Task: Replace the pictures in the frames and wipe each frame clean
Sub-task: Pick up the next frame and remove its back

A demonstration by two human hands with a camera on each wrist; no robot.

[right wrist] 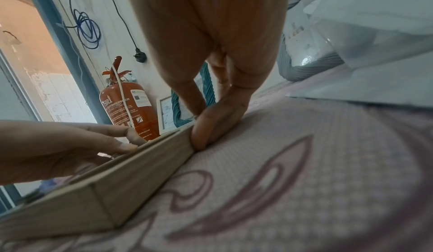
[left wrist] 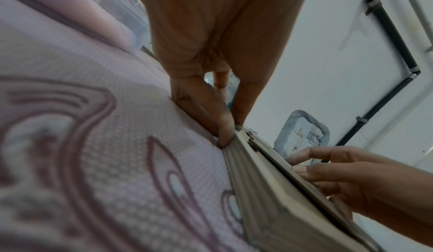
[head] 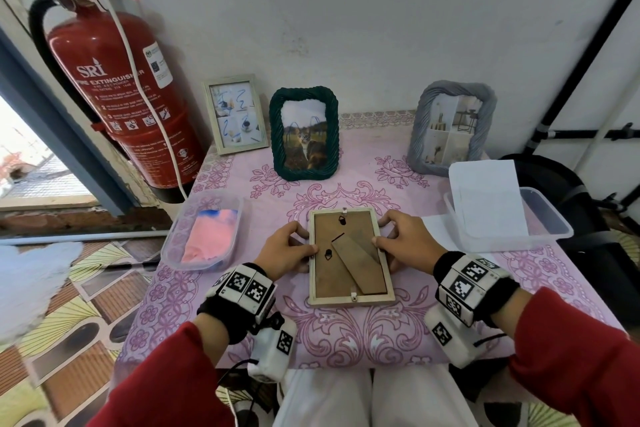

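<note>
a lived-in home corner set up for recording: a small desk (head: 519, 274) under a pink floral cloth against a white wall, standing photo frames (head: 304, 133), a patterned floor mat (head: 69, 288), a window (head: 31, 163) onto rooftops, and a red fire extinguisher (head: 128, 97) mounted on the wall.

Both forearms in red sleeves come up from 6 o'clock, black wristbands with marker blocks on each wrist. Left hand (head: 284, 248) at 9 o'clock of the wooden frame (head: 349, 258), fingers curled, thumb on the frame's back edge, fingertips (left wrist: 225, 135) at its side. Right hand (head: 408, 241) at 3 o'clock, mirrored: thumb on top, fingers curled against the outer side.
</note>
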